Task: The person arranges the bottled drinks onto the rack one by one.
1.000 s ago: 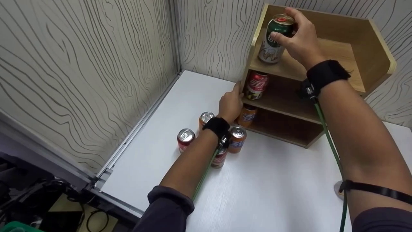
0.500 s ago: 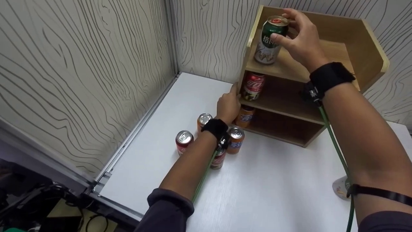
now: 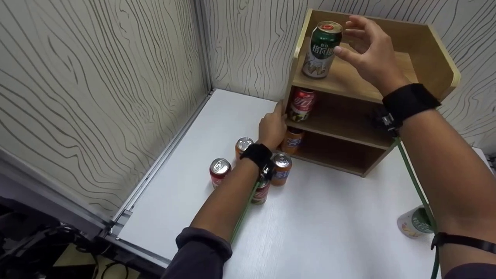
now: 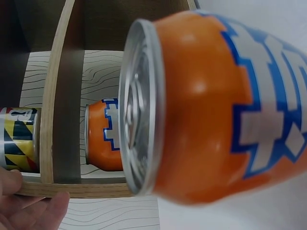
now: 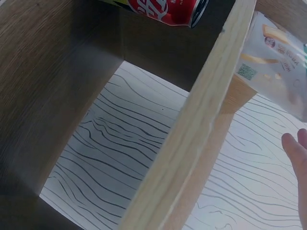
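A green-and-white drink can point(image 3: 322, 49) stands upright at the left of the wooden shelf unit's point(image 3: 350, 87) top level. Beside it my right hand point(image 3: 374, 54) has spread fingers, its thumb tip close to the can's right side. My left hand point(image 3: 272, 128) holds the front edge of the unit's left side panel, with fingertips point(image 4: 58, 207) showing at that edge in the left wrist view. Just inside the panel, a red cola can point(image 3: 302, 104) stands on the middle level and an orange soda can point(image 3: 292, 140) on the bottom level.
On the white table point(image 3: 329, 217), an orange can point(image 3: 281, 170), another orange can point(image 3: 244, 145), a red can point(image 3: 219, 170) and a second red can point(image 3: 260, 192) cluster around my left forearm. Another green-and-white can point(image 3: 414, 223) is partly hidden by my right arm.
My right hand has loosened from the green-and-white can and drawn off to the right, leaving it standing on the top level. My left hand stays at the side panel.
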Motion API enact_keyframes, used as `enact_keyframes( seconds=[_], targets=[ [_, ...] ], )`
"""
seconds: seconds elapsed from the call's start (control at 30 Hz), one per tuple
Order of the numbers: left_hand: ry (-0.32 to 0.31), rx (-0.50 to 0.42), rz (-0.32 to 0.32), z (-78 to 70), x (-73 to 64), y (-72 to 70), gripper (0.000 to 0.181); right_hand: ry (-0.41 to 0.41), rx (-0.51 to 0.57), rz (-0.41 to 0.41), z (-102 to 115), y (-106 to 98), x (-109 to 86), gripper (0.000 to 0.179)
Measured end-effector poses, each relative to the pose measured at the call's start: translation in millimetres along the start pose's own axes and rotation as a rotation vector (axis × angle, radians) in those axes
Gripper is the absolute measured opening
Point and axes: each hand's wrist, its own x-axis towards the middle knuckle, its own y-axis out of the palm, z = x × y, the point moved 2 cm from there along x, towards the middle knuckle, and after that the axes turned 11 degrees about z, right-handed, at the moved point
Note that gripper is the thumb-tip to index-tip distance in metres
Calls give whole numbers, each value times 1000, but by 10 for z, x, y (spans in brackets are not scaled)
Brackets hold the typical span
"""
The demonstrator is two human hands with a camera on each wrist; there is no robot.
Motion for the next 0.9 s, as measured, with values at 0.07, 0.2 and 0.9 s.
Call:
enact_keyframes(
  seconds=[0.07, 0.2, 0.9],
  targets=[
    [0, -8, 3, 2, 2, -3, 43, -5, -1, -14, 15, -32, -31, 69],
    [-5, -20, 10, -4, 14, -2, 44, -20, 5, -37, 40, -110, -103, 67],
    [12, -12, -19, -18, 40, 24, 45, -136, 44, -53, 114, -217, -724, 69]
  ],
)
